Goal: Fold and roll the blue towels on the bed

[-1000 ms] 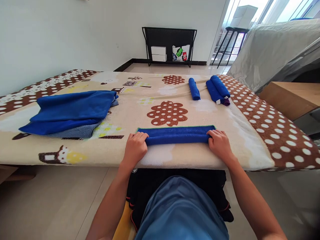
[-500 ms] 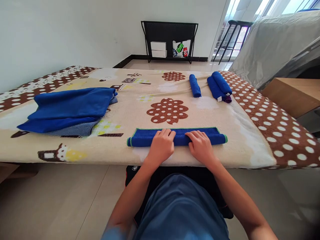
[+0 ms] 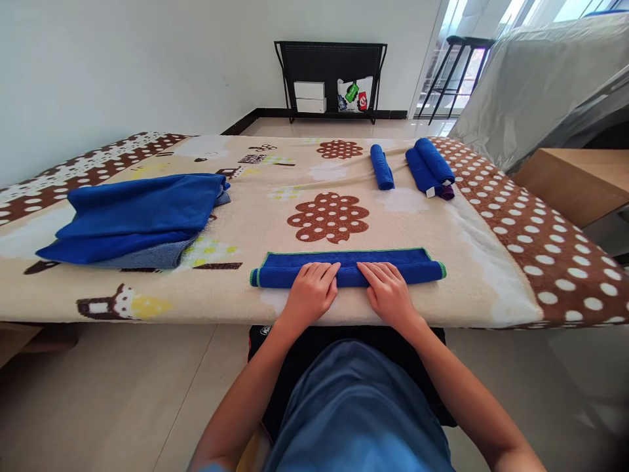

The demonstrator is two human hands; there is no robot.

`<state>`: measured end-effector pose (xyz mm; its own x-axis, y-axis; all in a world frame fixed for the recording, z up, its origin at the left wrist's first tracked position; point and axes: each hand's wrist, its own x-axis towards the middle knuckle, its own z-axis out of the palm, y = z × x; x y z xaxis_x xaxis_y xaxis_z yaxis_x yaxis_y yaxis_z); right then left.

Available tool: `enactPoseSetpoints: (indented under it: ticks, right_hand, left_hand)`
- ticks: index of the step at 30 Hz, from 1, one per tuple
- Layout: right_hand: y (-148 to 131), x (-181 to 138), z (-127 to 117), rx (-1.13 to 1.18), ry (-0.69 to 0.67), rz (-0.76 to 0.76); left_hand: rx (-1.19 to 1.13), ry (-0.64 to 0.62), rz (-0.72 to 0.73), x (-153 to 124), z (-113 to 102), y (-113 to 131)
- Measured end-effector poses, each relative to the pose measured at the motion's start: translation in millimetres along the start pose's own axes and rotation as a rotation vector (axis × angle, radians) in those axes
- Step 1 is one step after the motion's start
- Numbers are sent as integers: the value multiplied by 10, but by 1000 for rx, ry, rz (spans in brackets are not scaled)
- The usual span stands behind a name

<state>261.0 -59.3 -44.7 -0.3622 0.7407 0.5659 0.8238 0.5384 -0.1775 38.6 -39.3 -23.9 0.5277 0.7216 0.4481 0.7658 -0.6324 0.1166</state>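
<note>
A cream blanket with brown dotted panels covers the whole surface, and the loose stack of blue and gray cloths lies on its left part, unmoved over the last second. Near the front edge, in front of the large brown dotted flower, sits the blue cloth with green edging: its near side is a roll running left to right, its far side a narrow flat strip. One second ago the hands held its two ends; now both ends are uncovered and the hands are together near the middle.

The forearms slant inward from below, elbows wide. The left hand and right hand lie palm down on the roll, fingertips pointing toward each other with a small gap between. Neither is clenched: the fingers stretch across the top, straighter than half a second ago, with the thumbs on the near side.

Farther back at the right, the stacked rolls and then the single blue roll rest where they were.
</note>
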Motion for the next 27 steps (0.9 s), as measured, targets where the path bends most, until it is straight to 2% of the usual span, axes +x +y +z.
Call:
enactPoseSetpoints:
  ticks: [4,15,21,27]
  right_hand:
    - [84,-106,-63,21,9,-6]
    - [517,-463,-335,-59,62,100]
    - [676,-684,-475,-171,56,107]
    - [761,-699,-476,-191,49,134]
  left_hand:
    - [62,39,2,-203,-87,-163]
    - [108,125,-157,-777,-264,-789]
    - [146,53,-159,-977,-382,-849]
    - [171,26,-180,-914,-435,-816]
